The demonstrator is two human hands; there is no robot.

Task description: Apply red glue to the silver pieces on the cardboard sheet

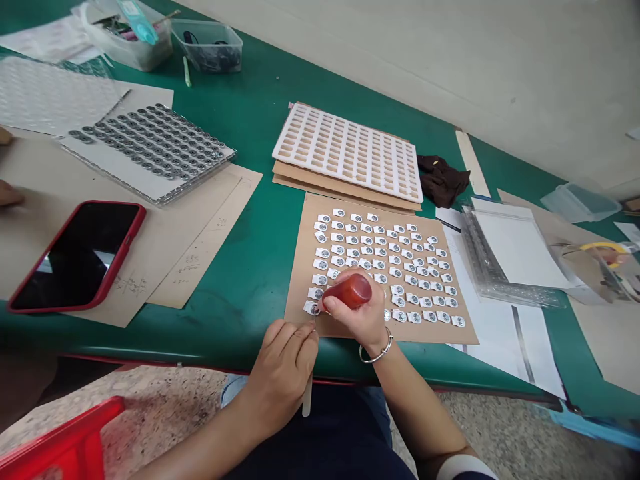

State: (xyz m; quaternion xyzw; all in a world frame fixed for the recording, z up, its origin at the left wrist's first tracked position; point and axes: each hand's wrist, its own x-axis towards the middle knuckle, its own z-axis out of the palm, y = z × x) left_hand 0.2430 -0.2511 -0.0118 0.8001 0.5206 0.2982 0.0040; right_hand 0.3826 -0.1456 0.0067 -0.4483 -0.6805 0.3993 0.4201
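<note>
My right hand is wrapped around a red-brown bottle, tipped toward the lower-left corner of a cardboard sheet. Near its tip lies a white tag with a round dark-patterned piece. Close by, my left hand is closed around a thin pale flat stick, whose lower end sticks out below the fingers at the table edge. The stick's upper end reaches that corner tag; contact is too small to make out. Several rows of similar tags cover the sheet, some hidden behind my right hand.
Behind the sheet sits a white slotted tray on cardboard. Left are a clear tray of round dark pieces, a red-cased phone and another person's fingertips. A dark cloth and stacked plastic trays lie right.
</note>
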